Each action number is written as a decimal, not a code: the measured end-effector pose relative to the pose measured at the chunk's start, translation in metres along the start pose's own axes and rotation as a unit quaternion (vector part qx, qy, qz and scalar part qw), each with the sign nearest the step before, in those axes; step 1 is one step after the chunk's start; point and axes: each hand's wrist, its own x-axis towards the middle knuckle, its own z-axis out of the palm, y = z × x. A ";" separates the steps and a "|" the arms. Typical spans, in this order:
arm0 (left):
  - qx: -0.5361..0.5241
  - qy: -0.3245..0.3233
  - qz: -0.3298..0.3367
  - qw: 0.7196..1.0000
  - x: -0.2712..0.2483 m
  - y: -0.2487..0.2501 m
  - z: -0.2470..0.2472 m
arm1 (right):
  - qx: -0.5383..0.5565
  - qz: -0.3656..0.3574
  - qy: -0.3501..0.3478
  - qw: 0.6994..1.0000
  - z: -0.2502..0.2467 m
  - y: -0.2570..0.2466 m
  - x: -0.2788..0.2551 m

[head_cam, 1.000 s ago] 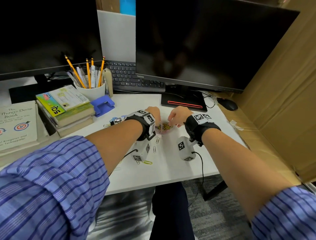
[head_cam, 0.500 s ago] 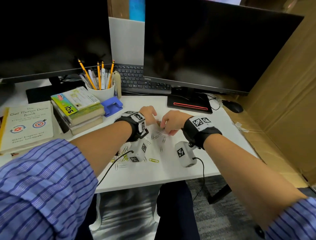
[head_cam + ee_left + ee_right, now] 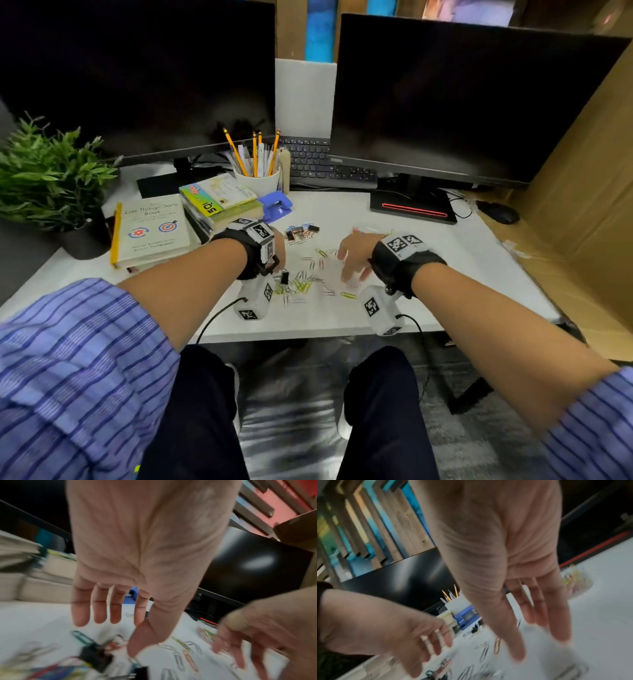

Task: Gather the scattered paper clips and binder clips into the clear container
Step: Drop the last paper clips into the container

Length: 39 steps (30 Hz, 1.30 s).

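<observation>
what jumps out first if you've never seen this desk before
Coloured paper clips lie strewn over the white desk between two open hands: the left hand and the right hand, fingers spread just above them. Black binder clips sit further back by a blue hole punch. Two dark monitors loom behind.

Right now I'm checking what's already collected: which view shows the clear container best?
Right wrist: the clear container stands unobstructed beyond the right hand, though blurred. Left wrist catches only an edge of it; in the head view the right hand mostly hides it.
</observation>
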 end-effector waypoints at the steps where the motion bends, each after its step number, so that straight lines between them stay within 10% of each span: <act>1: -0.004 0.008 -0.010 1.000 -0.025 -0.003 -0.002 | 0.012 0.006 -0.019 1.000 0.001 -0.004 -0.004; 8: -0.071 0.069 -0.016 0.995 -0.139 -0.007 0.015 | -0.006 -0.040 -0.049 0.998 0.038 -0.050 -0.011; 14: -0.137 0.088 -0.021 0.986 -0.054 -0.031 0.048 | -0.088 -0.091 0.022 0.992 0.064 -0.070 0.000; 25: -0.255 0.160 0.035 0.953 -0.109 -0.011 0.027 | -0.107 -0.054 0.039 0.992 0.037 -0.078 0.021; 39: -0.149 0.077 0.081 0.983 -0.106 -0.008 0.012 | -0.188 -0.102 0.034 0.976 0.031 -0.076 0.035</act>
